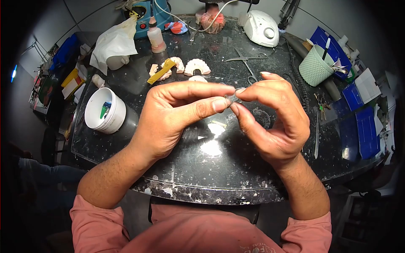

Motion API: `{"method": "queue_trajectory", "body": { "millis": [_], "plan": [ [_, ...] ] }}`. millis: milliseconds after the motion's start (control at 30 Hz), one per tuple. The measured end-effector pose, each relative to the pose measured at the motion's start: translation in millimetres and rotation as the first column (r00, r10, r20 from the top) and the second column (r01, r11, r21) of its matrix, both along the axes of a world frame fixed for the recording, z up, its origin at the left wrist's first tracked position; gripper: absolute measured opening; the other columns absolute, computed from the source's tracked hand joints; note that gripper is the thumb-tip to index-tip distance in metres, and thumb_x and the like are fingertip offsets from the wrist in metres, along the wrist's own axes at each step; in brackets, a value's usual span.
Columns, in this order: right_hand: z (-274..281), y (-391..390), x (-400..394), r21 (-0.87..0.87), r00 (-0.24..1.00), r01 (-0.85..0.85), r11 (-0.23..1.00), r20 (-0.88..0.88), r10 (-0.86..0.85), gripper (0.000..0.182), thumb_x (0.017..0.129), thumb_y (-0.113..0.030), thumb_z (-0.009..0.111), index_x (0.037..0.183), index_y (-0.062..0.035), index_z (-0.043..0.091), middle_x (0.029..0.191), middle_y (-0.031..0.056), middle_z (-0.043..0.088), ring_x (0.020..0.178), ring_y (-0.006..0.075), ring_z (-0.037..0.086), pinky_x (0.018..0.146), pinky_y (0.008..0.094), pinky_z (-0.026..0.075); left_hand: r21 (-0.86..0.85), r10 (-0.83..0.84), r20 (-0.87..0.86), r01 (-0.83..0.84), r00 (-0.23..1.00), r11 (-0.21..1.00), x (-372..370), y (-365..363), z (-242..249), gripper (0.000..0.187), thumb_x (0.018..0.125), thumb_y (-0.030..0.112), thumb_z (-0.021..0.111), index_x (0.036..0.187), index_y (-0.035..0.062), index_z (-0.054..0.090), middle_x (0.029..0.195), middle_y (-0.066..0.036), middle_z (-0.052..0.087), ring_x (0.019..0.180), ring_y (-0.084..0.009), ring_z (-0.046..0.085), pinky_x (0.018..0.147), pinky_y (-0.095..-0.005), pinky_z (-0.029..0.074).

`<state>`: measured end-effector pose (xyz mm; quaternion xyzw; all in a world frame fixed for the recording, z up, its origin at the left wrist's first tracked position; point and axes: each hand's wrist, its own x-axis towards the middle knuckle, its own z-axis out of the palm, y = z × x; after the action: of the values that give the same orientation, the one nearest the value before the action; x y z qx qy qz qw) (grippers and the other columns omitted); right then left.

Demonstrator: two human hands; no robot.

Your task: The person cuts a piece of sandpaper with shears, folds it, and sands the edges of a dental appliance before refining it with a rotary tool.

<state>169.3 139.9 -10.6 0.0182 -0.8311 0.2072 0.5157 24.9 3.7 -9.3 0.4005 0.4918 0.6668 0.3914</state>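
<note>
My left hand (168,111) and my right hand (278,118) meet above the middle of the black table (185,168). Thumb and forefinger of each are pinched on one small, translucent greyish piece (231,99). Fingertips cover much of it, so its exact kind cannot be made out. Behind my left hand lie plaster dental casts, among them a horseshoe-shaped one (197,65), and a yellow strip (161,72) rests across others. Scissor-handled forceps (244,60) lie with their jaws open beyond my right hand.
At left stands a white tub (103,116) with small items inside. Along the back are a dropper bottle (156,40), a blue machine (145,19) and a white device with a knob (261,29). A green textured cup (316,65), keys (322,103) and a thin metal tool (317,135) are at right.
</note>
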Motion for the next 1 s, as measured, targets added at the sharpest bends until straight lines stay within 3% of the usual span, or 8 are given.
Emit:
{"method": "queue_trajectory", "body": {
  "millis": [133, 200, 300, 1000],
  "plan": [
    [-0.8, 5.9, 3.2, 0.055, 0.998, -0.013, 0.998, 0.06, 0.01, 0.018, 0.071, -0.005, 0.078, 0.086, -0.0106, 0.072, 0.084, 0.0011, 0.069, 0.078, 0.0163, 0.064, 0.087, 0.0402, 0.046, 0.086, 0.033, 0.073, -0.04, 0.997, 0.995, -0.6, 3.5, -7.0, 0.024, 0.085, 0.0, 0.067, 0.109, -0.0037, 0.063, 0.098, -0.011, 0.068, 0.093, -0.0165, 0.066, 0.088, -0.028, 0.05],
    [0.5, 5.3, 4.1, 0.076, 0.994, -0.04, 0.996, 0.101, 0.033, 0.021, 0.071, 0.003, 0.076, 0.09, -0.0048, 0.069, 0.085, 0.0039, 0.07, 0.081, 0.0175, 0.066, 0.095, 0.045, 0.044, 0.104, 0.036, 0.054, -0.042, 0.998, 0.994, 0.6, 2.7, -6.8, 0.019, 0.085, -0.001, 0.068, 0.104, -0.002, 0.064, 0.096, -0.01, 0.068, 0.09, -0.0149, 0.066, 0.086, -0.0274, 0.05],
    [-0.5, 5.5, 2.2, 0.035, 0.996, -0.022, 0.999, 0.089, 0.019, 0.015, 0.072, -0.006, 0.076, 0.085, -0.0103, 0.07, 0.082, -0.0007, 0.068, 0.078, 0.0155, 0.065, 0.091, 0.0415, 0.044, 0.072, 0.045, 0.08, -0.051, 0.996, 0.996, 1.8, 2.0, -3.7, 0.018, 0.085, -0.001, 0.068, 0.102, -0.0024, 0.065, 0.097, -0.011, 0.069, 0.089, -0.0152, 0.067, 0.086, -0.0271, 0.051],
    [-5.2, 3.5, -0.9, -0.043, 0.997, 0.02, 0.999, 0.08, -0.017, 0.011, 0.077, -0.007, 0.076, 0.086, -0.0093, 0.07, 0.083, -0.0005, 0.069, 0.078, 0.0143, 0.065, 0.092, 0.0409, 0.044, 0.063, 0.088, -0.035, -0.086, 0.995, 0.994, 2.2, 0.4, -4.6, 0.021, 0.082, -0.006, 0.068, 0.103, -0.0038, 0.069, 0.101, -0.014, 0.071, 0.092, -0.0168, 0.068, 0.086, -0.027, 0.053]
  ]
}}
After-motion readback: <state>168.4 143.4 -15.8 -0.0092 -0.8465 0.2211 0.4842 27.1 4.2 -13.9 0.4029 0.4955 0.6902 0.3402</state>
